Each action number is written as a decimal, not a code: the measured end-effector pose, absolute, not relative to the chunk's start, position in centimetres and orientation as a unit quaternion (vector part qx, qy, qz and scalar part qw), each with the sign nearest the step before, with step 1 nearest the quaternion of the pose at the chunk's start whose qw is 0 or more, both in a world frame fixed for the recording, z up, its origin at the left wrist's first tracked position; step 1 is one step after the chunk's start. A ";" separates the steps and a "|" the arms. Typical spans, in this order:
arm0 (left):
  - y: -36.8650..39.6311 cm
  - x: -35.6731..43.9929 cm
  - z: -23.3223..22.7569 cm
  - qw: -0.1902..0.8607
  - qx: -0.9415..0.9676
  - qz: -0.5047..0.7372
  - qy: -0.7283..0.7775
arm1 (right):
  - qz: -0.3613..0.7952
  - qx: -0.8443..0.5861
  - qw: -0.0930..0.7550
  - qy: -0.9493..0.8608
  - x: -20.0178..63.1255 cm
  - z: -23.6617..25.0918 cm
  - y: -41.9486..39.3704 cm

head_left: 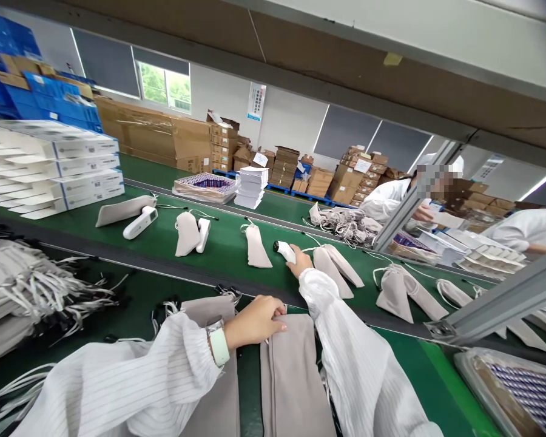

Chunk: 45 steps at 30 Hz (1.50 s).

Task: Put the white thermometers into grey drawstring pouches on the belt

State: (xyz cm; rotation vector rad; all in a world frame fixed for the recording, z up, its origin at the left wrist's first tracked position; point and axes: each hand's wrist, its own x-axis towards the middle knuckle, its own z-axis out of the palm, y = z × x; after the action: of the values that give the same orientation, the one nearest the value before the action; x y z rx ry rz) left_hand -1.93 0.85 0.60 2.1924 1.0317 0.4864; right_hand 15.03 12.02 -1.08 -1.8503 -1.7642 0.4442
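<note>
Progress: the work appears to be at an early stage of one cycle. The right hand (299, 262) is stretched onto the green belt (222, 243) and closed around a white handheld device (284, 250), which lies on the belt and is not yet lifted. The left hand (255, 320) rests, fingers curled, on the top edge of a grey pouch (291, 370) lying flat just below the belt; whether it pinches the cloth or only presses on it cannot be told.

Done and left: further left along the belt, two other devices (140, 223) lie beside pouches, outside them. Several pouches (334, 267) right of the hand lie flat; their contents cannot be seen.

Containers: flat white boxes (73, 170) are stacked at far left, apparently closed. A heap of spare pouches (9, 285) with drawstrings lies at near left.
</note>
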 end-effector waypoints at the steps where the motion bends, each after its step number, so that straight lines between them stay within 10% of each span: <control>1: 1.0 -2.0 0.6 0.333 0.837 0.184 0.393 | 0.183 -0.683 0.289 -0.645 15.3 -1.1 12.1; 9: 0.5 -1.7 1.2 0.293 0.845 0.232 0.383 | 0.523 -0.411 0.564 -0.489 15.0 3.7 10.5; 28: 0.2 -2.9 6.2 0.438 0.810 0.269 0.283 | 0.543 -0.347 0.557 -0.523 14.7 10.6 5.2; 35: 0.3 -3.0 6.2 0.382 0.790 0.329 0.349 | 0.576 -0.358 0.515 -0.525 13.8 9.9 4.8; 45: 1.9 -3.4 5.5 0.278 0.759 0.432 0.399 | 0.602 -0.454 0.210 -0.622 11.6 5.9 4.3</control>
State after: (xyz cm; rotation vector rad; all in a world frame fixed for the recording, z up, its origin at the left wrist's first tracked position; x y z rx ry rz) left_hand -3.40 1.92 5.55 2.0381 1.0711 1.1596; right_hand 11.64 4.28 5.90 -1.2623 -1.7306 1.6748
